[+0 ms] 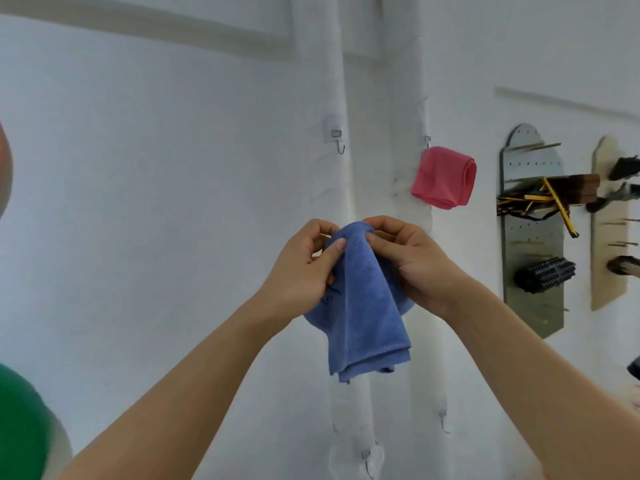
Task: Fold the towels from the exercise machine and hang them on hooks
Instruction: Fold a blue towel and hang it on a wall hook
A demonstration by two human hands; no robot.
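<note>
Head cam view: both hands are up in front of the wall, working the top of a folded blue towel (363,306). The left hand (304,271) is pinching the upper left edge, thumb pressing on the front of the cloth and fingers curling round behind. The right hand (412,261) is doing the same on the other side, fingers bent and clamping the top corner, so neither hand is spread at all. The rest of the towel is hanging down between the wrists in a few layers.

Behind it there's a white wall (173,202) with two wrapped vertical pipes (412,81). An empty metal hook (337,138) is sitting on the wall up and left of the hands. A pink towel (445,176), folded, is already hanging from a second hook (428,139) on the right pipe. Further right, a grey pegboard (533,237) is holding yellow-and-black cords and a black ridged roller, with a cream board (607,230) beside it.

Whatever the fingers are gripping at the very top of the blue towel is hidden. Something green (20,427) is getting cut off bottom left, too blurry to say what.
</note>
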